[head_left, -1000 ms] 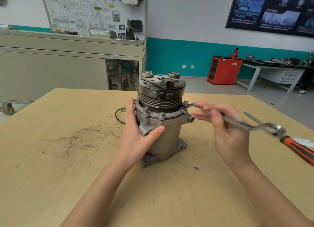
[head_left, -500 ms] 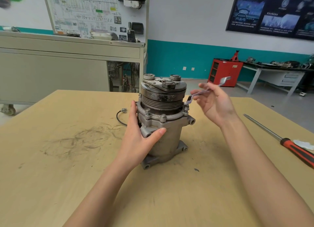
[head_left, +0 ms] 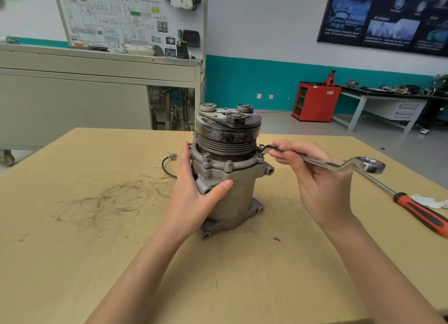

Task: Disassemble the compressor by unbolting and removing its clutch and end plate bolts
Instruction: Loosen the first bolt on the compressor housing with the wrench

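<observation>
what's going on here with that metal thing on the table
A person is taking apart a compressor that stands upright on a wooden table. The left hand braces its housing, and the right hand holds a wrench with its far end set on a bolt at the right of the end plate. The clutch sits on top, not yet removed. A red-handled screwdriver lies on the table to the right.

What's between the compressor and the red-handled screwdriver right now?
In the head view, the right hand is there, gripping a wrench whose open end sits at a bolt on the compressor flange; the screwdriver lies beyond it.
</observation>
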Tool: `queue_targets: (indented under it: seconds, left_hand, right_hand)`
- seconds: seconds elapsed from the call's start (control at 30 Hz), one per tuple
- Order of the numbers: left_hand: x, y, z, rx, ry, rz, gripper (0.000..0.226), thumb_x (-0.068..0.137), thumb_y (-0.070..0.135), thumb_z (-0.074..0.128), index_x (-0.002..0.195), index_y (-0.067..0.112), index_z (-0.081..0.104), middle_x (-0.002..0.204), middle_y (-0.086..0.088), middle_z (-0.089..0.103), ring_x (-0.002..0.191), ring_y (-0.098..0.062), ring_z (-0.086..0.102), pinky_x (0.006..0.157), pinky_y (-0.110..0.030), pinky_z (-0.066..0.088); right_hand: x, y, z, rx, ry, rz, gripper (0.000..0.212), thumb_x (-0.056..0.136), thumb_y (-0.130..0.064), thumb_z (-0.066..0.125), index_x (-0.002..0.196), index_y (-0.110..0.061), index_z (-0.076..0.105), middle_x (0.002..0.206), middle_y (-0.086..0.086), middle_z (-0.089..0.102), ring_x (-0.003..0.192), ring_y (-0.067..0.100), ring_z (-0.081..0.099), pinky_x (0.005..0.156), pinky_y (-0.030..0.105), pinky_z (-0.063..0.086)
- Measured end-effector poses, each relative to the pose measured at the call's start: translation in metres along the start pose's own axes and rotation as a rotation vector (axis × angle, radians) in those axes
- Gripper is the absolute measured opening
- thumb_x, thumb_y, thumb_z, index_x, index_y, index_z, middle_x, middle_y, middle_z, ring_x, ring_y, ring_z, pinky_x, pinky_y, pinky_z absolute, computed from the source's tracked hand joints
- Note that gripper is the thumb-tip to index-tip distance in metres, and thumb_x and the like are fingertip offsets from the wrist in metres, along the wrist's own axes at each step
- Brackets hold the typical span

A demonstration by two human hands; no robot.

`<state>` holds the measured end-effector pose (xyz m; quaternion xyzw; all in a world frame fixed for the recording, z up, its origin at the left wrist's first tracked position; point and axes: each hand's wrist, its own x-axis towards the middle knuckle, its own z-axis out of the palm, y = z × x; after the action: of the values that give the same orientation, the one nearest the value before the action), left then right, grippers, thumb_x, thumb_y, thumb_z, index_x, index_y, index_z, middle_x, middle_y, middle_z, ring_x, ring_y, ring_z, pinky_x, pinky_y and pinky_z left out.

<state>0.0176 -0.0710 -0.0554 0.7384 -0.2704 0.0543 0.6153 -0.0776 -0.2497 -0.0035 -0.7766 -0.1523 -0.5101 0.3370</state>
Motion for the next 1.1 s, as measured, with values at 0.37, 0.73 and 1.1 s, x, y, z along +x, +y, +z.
queue_targets:
  seconds: [0.37, 0.73, 1.1]
  left_hand:
    - [0.000, 0.000, 0.000, 0.002, -0.005, -0.007, 0.120, 0.059, 0.070, 0.063, 0.152, 0.039, -0.007, 0.159, 0.020, 0.016, 0.138, 0.009, 0.021, 0.110, -0.021, 0.023]
    - [0.000, 0.001, -0.001, 0.011, 0.000, -0.009, 0.121, 0.059, 0.069, 0.065, 0.152, 0.039, -0.007, 0.160, 0.017, 0.016, 0.143, 0.001, 0.021, 0.118, -0.034, 0.025]
    - [-0.001, 0.002, 0.000, -0.013, -0.007, -0.012, 0.120, 0.059, 0.069, 0.064, 0.151, 0.040, -0.007, 0.158, 0.021, 0.017, 0.137, 0.010, 0.023, 0.110, -0.020, 0.025]
  right_hand:
    - [0.002, 0.022, 0.001, 0.641, 0.141, 0.433, 0.022, 0.101, -0.009, 0.030, 0.092, -0.009, 0.049, 0.091, 0.008, 0.072, 0.081, 0.025, 0.071, 0.071, 0.030, 0.057]
    - [0.060, 0.076, 0.023, 1.126, -0.127, 0.923, 0.021, 0.102, -0.012, 0.026, 0.091, -0.015, 0.044, 0.067, 0.007, 0.068, 0.045, 0.009, 0.059, 0.040, 0.015, 0.047]
    - [0.044, 0.016, -0.010, 0.456, 0.105, 0.380, 0.027, 0.101, -0.024, 0.041, 0.086, -0.010, 0.059, 0.082, 0.006, 0.074, 0.073, 0.025, 0.072, 0.061, 0.024, 0.057]
